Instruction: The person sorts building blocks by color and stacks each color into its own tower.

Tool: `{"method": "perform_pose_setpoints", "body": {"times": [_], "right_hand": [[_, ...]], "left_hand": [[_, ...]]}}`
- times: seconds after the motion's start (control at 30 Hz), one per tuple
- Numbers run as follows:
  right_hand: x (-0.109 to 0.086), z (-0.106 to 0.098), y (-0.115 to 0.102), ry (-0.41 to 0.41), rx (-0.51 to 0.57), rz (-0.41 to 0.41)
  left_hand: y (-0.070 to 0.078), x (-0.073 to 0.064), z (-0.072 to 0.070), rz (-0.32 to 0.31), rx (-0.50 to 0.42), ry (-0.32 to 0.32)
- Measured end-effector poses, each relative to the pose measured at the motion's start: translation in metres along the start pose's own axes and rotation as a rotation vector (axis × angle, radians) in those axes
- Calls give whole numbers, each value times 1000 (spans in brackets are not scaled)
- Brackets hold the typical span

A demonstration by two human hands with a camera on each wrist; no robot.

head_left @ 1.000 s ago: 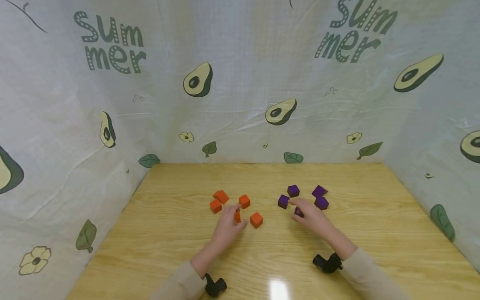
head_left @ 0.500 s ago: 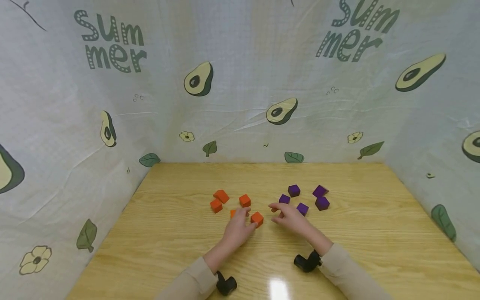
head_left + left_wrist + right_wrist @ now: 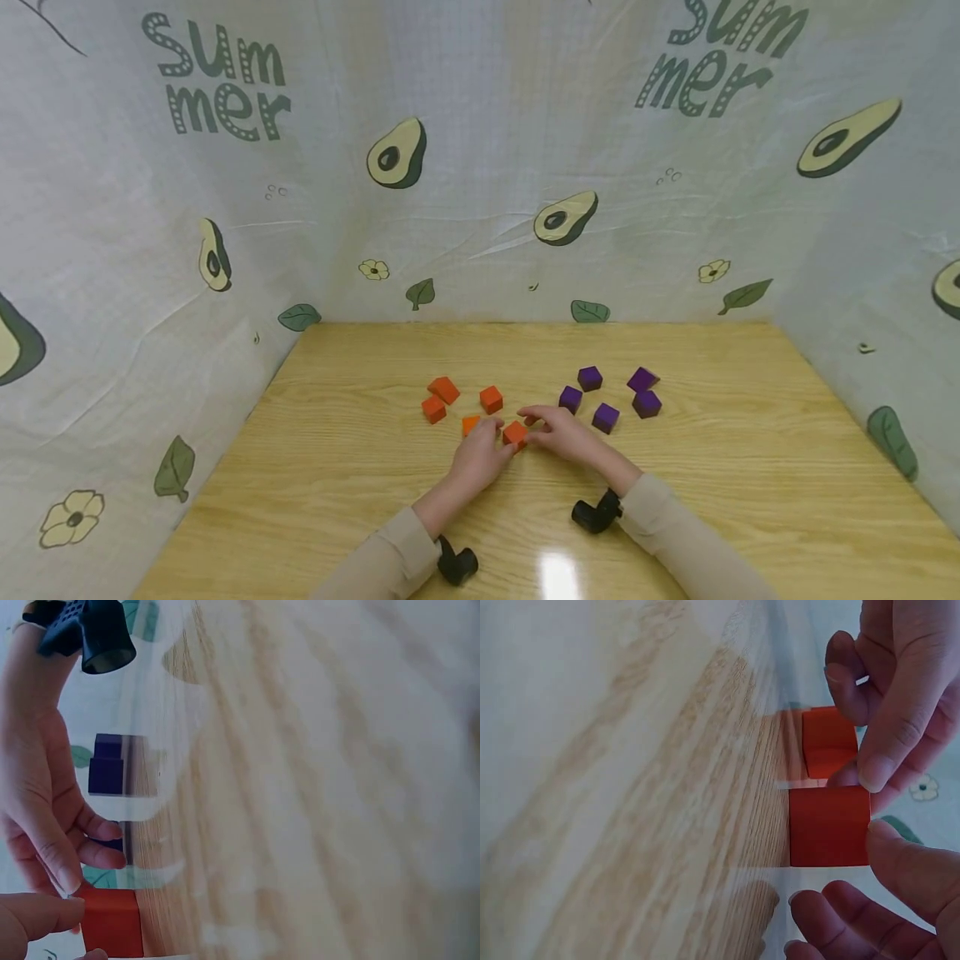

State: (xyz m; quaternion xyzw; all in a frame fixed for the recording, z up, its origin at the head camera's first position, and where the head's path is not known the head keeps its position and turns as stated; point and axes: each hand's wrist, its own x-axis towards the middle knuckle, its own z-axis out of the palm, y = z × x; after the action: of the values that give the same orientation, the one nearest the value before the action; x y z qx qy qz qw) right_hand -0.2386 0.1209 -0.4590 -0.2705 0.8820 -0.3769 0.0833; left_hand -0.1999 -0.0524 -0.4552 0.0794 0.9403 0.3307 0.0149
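Observation:
An orange cube (image 3: 515, 432) rests on the wooden table between my two hands. My left hand (image 3: 477, 458) is at its left side, thumb tip right at the cube's edge and fingers relaxed. From the right comes my right hand (image 3: 567, 436), its thumb at the upper edge of the same cube (image 3: 829, 826); the other fingers are bent loosely and spread apart from it. A lighter orange block (image 3: 470, 424) shows partly behind my left fingers. Another orange cube (image 3: 491, 399) sits just beyond.
Farther left lie an orange cube (image 3: 433, 409) and an orange wedge-like block (image 3: 444, 389). Several purple blocks (image 3: 606, 417) are grouped behind and right of my right hand. A printed cloth (image 3: 480, 250) borders the table (image 3: 360, 500) at the back and sides.
My right hand has moved left from the purple blocks to the orange cube. My left hand has shifted right, from the lighter orange block to that same cube.

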Motion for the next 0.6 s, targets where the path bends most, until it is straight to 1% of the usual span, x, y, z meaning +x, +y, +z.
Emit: {"method": "perform_pose_setpoints", "body": {"times": [0.13,0.23,0.37,0.6], "right_hand": [[3,1,0,-21,-7,-33],[4,2,0,-15,-14,-42],[5,2,-2,-15,-27,-43],[6,3,-4,-14,-83,-35]], "left_hand": [[0,1,0,-5,-8,-5],[0,3,1,-7,-7,-7],[0,5,2,-11,-4,-12],[1,6,1,-19,-2,-20]]}}
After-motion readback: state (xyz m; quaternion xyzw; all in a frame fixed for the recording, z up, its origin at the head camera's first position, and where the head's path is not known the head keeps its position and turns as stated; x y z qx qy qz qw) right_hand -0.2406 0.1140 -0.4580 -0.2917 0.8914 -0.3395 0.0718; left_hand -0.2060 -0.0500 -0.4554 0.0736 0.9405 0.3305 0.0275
